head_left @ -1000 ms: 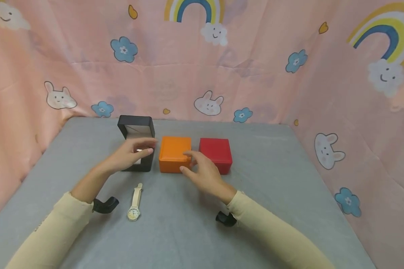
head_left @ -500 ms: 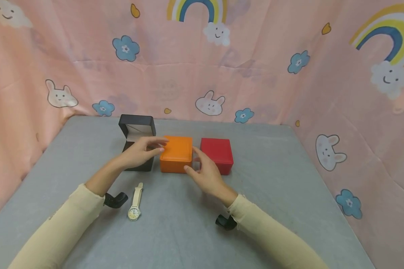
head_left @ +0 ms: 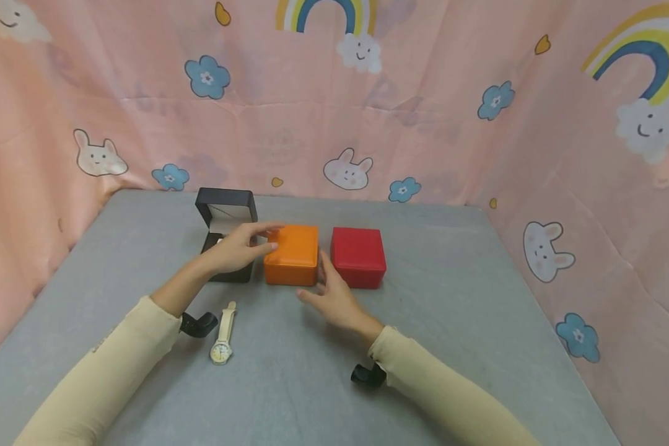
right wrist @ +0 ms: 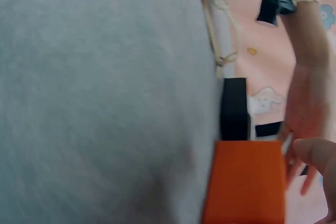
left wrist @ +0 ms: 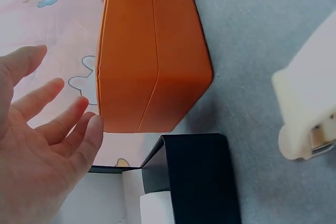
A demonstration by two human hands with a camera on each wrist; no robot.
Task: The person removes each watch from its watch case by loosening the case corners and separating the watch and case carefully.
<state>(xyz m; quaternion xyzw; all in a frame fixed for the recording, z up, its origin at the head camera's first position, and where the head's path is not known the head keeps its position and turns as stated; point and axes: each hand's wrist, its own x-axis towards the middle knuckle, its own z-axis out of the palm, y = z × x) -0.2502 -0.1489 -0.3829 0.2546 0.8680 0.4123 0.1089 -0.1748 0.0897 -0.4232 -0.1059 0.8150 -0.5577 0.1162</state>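
Note:
An orange box [head_left: 292,254] stands closed on the grey table [head_left: 451,297], between an open black box [head_left: 226,214] and a closed red box [head_left: 358,256]. My left hand [head_left: 267,237] reaches across the black box, with straight fingers at the orange box's top left edge. The left wrist view shows this hand [left wrist: 47,140] spread beside the orange box [left wrist: 152,56], with contact unclear. My right hand [head_left: 314,279] is open at the orange box's front right corner, fingers pointing into the gap beside the red box. In the right wrist view one fingertip [right wrist: 317,153] sits near the orange box [right wrist: 247,182].
A cream wristwatch [head_left: 222,337] lies flat on the table in front of the black box, near my left forearm. Pink patterned cloth [head_left: 334,111] walls the table at the back and on both sides. Bare grey surface stretches to the right of the red box.
My left hand has moved right from the black box to the orange box's left edge. My right hand has slid back and down from the orange box's front corner, fingers now straighter.

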